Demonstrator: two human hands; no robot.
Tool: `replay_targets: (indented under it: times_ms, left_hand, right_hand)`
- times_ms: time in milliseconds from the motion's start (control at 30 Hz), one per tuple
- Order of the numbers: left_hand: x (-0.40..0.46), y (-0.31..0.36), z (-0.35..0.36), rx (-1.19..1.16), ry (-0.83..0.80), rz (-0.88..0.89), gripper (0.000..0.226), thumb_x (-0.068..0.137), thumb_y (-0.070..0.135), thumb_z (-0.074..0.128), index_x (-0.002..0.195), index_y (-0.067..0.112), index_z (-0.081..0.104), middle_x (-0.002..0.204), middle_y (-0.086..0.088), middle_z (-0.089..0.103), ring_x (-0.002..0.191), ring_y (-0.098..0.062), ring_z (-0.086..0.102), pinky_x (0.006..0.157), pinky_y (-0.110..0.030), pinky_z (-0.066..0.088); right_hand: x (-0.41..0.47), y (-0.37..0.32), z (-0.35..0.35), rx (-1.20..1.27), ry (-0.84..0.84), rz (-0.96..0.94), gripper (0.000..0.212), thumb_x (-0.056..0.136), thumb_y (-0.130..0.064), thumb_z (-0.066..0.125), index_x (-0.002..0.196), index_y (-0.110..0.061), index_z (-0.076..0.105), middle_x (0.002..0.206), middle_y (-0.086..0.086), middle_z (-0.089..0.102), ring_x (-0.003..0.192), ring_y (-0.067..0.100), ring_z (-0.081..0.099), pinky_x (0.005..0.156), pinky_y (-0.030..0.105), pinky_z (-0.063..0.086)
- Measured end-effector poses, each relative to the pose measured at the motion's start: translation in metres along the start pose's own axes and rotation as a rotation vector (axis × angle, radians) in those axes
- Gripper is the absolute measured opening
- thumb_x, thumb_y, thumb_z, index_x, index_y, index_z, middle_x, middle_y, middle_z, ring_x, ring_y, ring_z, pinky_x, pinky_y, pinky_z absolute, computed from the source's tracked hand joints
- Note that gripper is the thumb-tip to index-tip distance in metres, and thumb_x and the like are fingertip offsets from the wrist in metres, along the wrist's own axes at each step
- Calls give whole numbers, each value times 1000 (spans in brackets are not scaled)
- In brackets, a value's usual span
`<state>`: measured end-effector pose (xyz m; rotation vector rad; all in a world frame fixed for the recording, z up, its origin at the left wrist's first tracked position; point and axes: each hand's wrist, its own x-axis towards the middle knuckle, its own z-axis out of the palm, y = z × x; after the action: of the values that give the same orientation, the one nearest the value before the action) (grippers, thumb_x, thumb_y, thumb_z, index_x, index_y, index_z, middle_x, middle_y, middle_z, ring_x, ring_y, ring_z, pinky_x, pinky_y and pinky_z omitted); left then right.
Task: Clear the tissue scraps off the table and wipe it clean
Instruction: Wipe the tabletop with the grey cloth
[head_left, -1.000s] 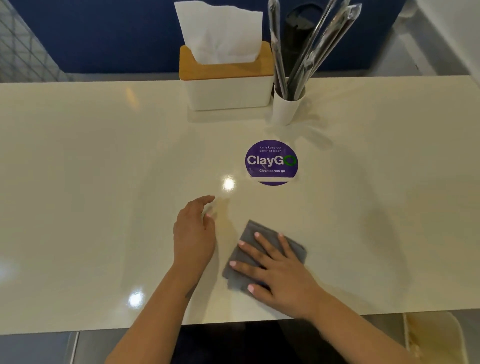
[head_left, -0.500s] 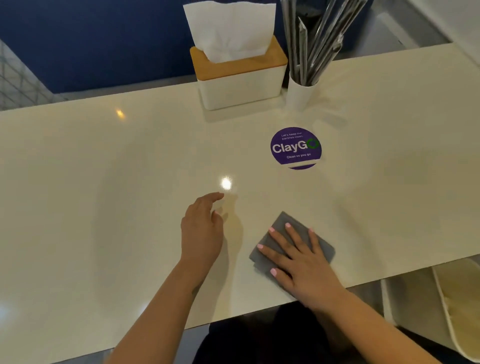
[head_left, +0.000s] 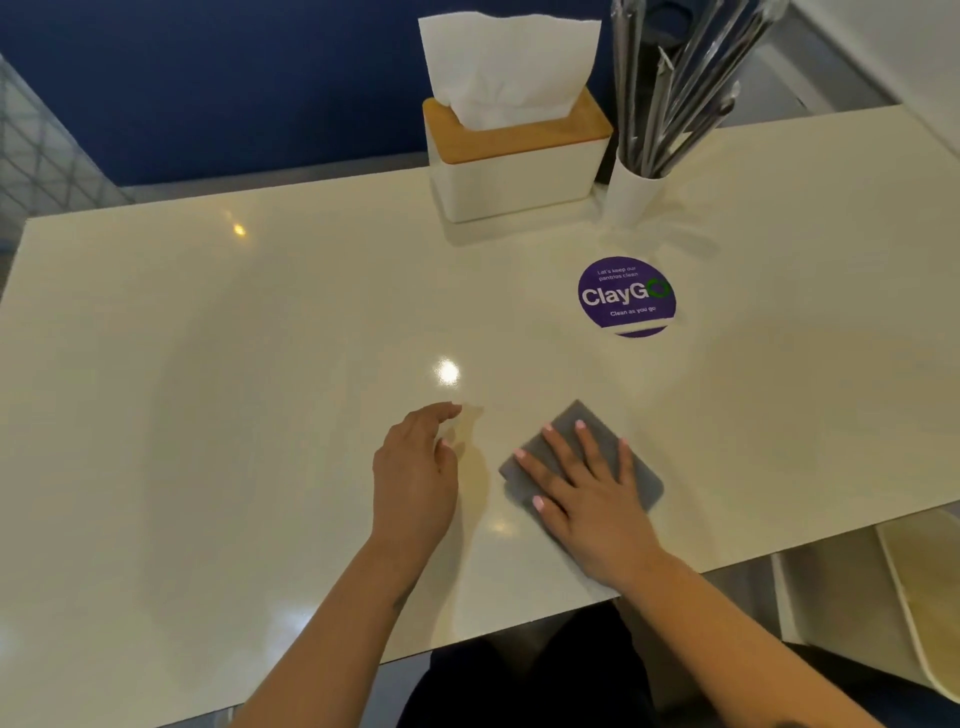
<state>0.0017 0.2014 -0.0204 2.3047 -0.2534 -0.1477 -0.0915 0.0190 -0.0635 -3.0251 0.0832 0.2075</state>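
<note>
At the far left we saw a pale tiled wall (head_left: 36, 150) meeting a dark blue wall (head_left: 234, 78) behind the bench (head_left: 208, 389), whose glossy cream top threw back several spots of ceiling light. Our left hand (head_left: 415, 483) hovered or rested low over the bare surface, its fingers (head_left: 441, 413) loosely relaxed and holding nothing; whether they touched the top we could not tell. Just to the right of them our right hand (head_left: 592, 514) lay flat on the grey cloth (head_left: 639, 473), fingers (head_left: 584, 447) spread straight and pressing it to the bench near the front edge. Well beyond those fingers stood a white tissue box (head_left: 514, 166) with a wooden lid, a tissue standing out of it. Nearer, a round purple ClayGo sticker (head_left: 626, 296) lay on the top. Beside the box a white cup (head_left: 631, 195) held wrapped utensils. At the lower right a pale chair seat (head_left: 919, 587) showed below the bench edge.
</note>
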Motion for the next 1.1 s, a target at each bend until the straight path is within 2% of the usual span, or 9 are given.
replay_targets:
  times_ms: [167, 333, 400, 467, 567, 700, 867, 1000, 1100]
  left_hand:
    - [-4, -6, -6, -2, -7, -2, 40, 89, 1, 46, 120, 23, 57, 125, 8, 58, 112, -14, 51, 98, -33, 39]
    - [-6, -12, -17, 8, -5, 17, 40, 88, 1, 47, 121, 22, 57, 125, 7, 58, 112, -15, 52, 97, -36, 41]
    - [-6, -13, -20, 17, -9, 25, 37, 89, 4, 49, 121, 22, 58, 125, 6, 59, 112, -15, 52, 97, -35, 41]
    - [-7, -14, -23, 35, -26, 27, 33, 90, 9, 50, 119, 22, 59, 123, 5, 59, 110, -17, 53, 94, -32, 39]
    - [-6, -11, -22, 145, -102, 63, 31, 90, 23, 54, 121, 24, 58, 122, 5, 57, 110, -20, 52, 87, -28, 33]
    - [2, 3, -11, 382, -305, 54, 58, 84, 49, 60, 135, 28, 42, 131, 5, 44, 117, -18, 43, 88, -27, 31]
    - [8, 11, 2, 557, -416, -3, 56, 75, 54, 67, 117, 24, 47, 115, 3, 51, 107, -19, 48, 84, -29, 35]
    - [21, 13, -10, 238, -397, -19, 18, 77, 40, 71, 74, 31, 55, 97, 8, 51, 101, -17, 53, 80, -27, 39]
    - [29, 18, -28, -201, -329, 14, 17, 80, 25, 71, 74, 25, 55, 109, 17, 59, 109, -2, 54, 92, -23, 39]
  right_hand:
    - [6, -70, 6, 78, -82, -227, 46, 98, -50, 21, 141, -39, 31, 151, -3, 33, 143, 31, 18, 105, 61, 9]
    - [-6, -55, -4, 224, -150, -369, 45, 96, -56, 18, 140, -48, 29, 152, -15, 23, 145, 15, 4, 114, 44, -5]
    - [-2, -52, -20, 472, -175, -288, 49, 90, -64, 29, 137, -51, 29, 149, -21, 20, 143, 2, 1, 116, 33, -10]
    - [-4, -49, -33, 647, 10, -100, 46, 87, -58, 45, 131, -49, 42, 138, -26, 39, 134, -6, 26, 113, 22, 16]
    - [-6, -34, -43, 648, 240, 249, 29, 84, -36, 65, 113, -34, 62, 103, -21, 58, 103, 7, 53, 77, 13, 38]
    - [-2, -21, -44, 390, -98, 384, 50, 67, -54, 74, 102, -27, 49, 93, -11, 47, 90, 13, 46, 70, 26, 37]
    - [10, -22, -48, 427, -263, 378, 33, 68, -44, 77, 70, -27, 49, 73, -10, 52, 74, 13, 52, 57, 24, 34]
    - [25, -16, -74, 808, -227, 322, 28, 69, -21, 78, 63, -19, 51, 64, -6, 53, 58, 8, 46, 54, 23, 33]
    - [33, -11, -100, 988, -80, 213, 28, 71, -10, 75, 63, -19, 50, 59, -8, 50, 56, 8, 42, 55, 23, 33]
